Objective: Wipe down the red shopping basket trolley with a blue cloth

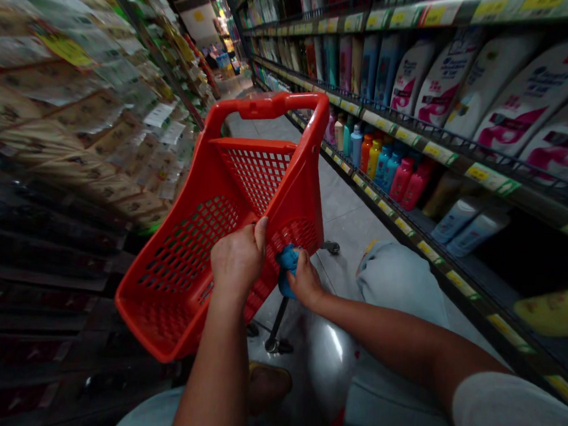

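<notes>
A red plastic shopping basket on wheels [179,337] stands tilted in front of me, its raised handle at the far end. Nothing lies in the part of its inside that shows. My left hand [238,255] is closed round the basket's near side rim, thumb on top. Bunched in my right hand [306,282] is a blue cloth [288,260], which touches the outside of the basket's perforated wall or sits right against it. The fingertips of that hand are partly hidden by the cloth.
Shelves of shampoo bottles [531,96] line the right side, with small coloured bottles [402,179] lower down. Packaged goods [74,99] hang on the left. Grey floor tiles [344,209] run between them. My bent knee [403,278] is close to the right shelf.
</notes>
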`<action>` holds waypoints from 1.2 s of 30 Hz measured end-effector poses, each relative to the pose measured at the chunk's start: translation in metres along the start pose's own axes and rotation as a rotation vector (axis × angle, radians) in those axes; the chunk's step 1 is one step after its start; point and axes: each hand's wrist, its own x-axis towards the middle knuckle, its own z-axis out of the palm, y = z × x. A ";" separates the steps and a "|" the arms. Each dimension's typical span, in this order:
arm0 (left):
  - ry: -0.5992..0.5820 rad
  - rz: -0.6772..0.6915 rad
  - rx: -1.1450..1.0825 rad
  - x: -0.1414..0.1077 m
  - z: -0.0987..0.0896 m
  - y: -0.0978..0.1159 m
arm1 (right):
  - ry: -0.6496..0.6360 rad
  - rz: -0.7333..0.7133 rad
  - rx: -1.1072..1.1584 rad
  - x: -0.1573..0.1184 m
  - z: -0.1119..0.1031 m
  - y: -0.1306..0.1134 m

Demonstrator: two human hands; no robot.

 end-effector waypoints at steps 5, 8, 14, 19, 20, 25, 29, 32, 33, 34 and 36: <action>0.008 0.005 -0.021 -0.001 0.001 0.000 | 0.176 0.250 0.096 0.021 -0.006 0.019; 0.015 0.005 -0.041 -0.001 0.002 -0.001 | 0.189 0.316 0.116 0.021 -0.003 0.024; 0.018 -0.007 -0.055 0.002 0.004 -0.002 | 0.087 0.246 0.176 -0.008 0.017 0.018; 0.013 -0.003 -0.046 0.002 0.003 0.000 | 0.163 0.359 0.168 0.016 0.010 0.038; 0.011 -0.004 -0.047 0.003 0.002 0.000 | 0.158 0.379 0.169 0.015 0.011 0.040; 0.012 -0.014 -0.036 0.004 0.003 0.001 | 0.102 0.449 0.173 -0.004 0.023 0.040; 0.017 -0.007 -0.043 0.003 0.003 0.000 | 0.180 0.487 0.155 0.019 0.014 0.046; 0.006 -0.007 -0.047 0.002 0.002 0.001 | 0.227 0.463 0.136 0.029 0.011 0.045; 0.004 -0.008 -0.047 0.002 0.002 0.001 | 0.228 0.437 0.128 0.025 0.013 0.042; 0.004 -0.011 -0.046 0.002 0.002 0.001 | 0.223 0.401 0.120 0.019 0.016 0.037; 0.013 -0.015 -0.048 0.003 0.003 0.000 | 0.202 0.308 0.104 0.007 0.022 0.024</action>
